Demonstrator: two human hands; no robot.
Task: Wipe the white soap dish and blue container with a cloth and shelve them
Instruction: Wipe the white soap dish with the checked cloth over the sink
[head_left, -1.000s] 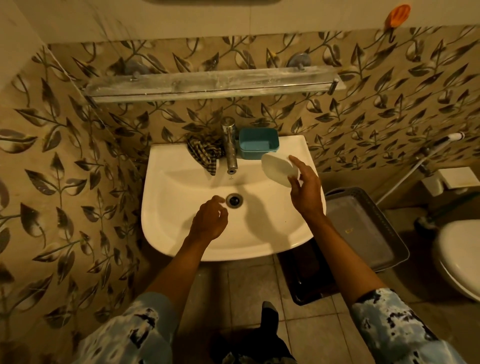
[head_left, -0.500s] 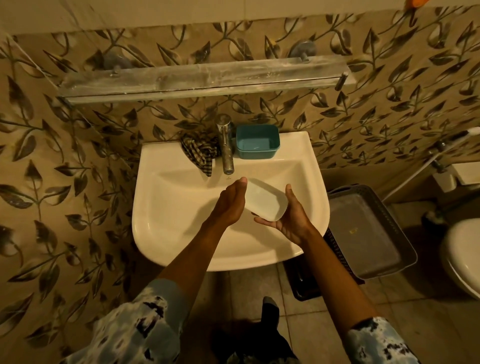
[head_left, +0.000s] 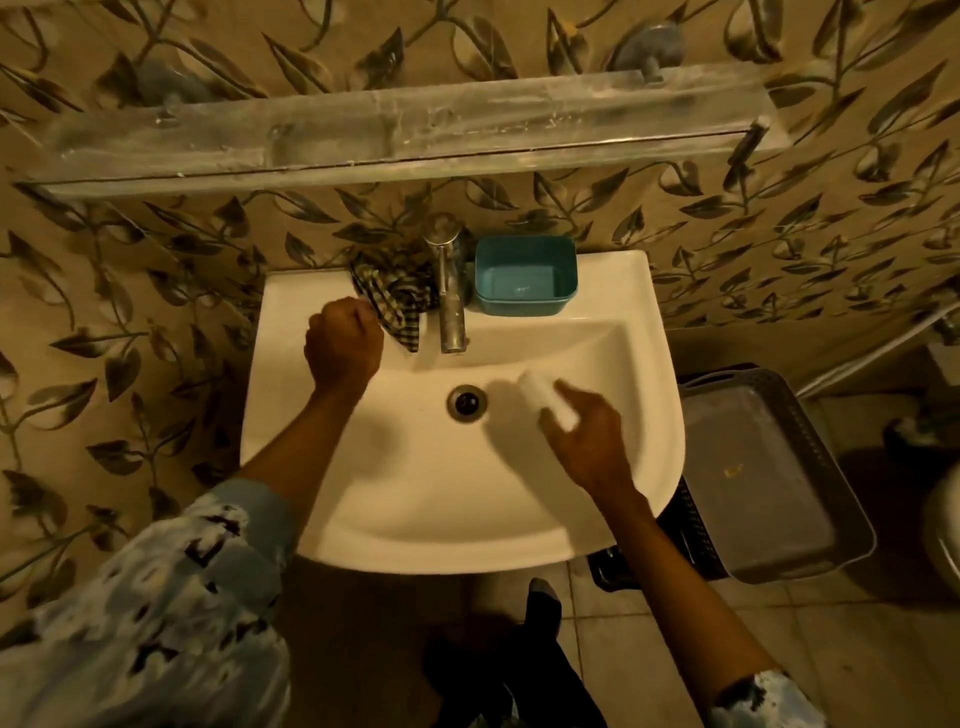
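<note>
My right hand (head_left: 587, 436) holds the white soap dish (head_left: 545, 400) edge-on over the basin, right of the drain. My left hand (head_left: 340, 345) is at the back left of the sink, its fingers curled against the checked cloth (head_left: 397, 296) that lies bunched beside the tap; whether it grips the cloth is hidden. The blue container (head_left: 524, 275) stands on the sink's back ledge, right of the tap. The glass shelf (head_left: 395, 140) runs along the wall above the sink.
The white sink (head_left: 457, 509) has a metal tap (head_left: 449, 291) at the back and a drain (head_left: 466, 401) in the middle. A grey plastic basket (head_left: 769, 478) stands on the floor to the right. A toilet edge shows at far right.
My left hand left the soap dish and moved back left to the cloth. My right hand turned the dish on edge and kept it over the basin. The view moved closer.
</note>
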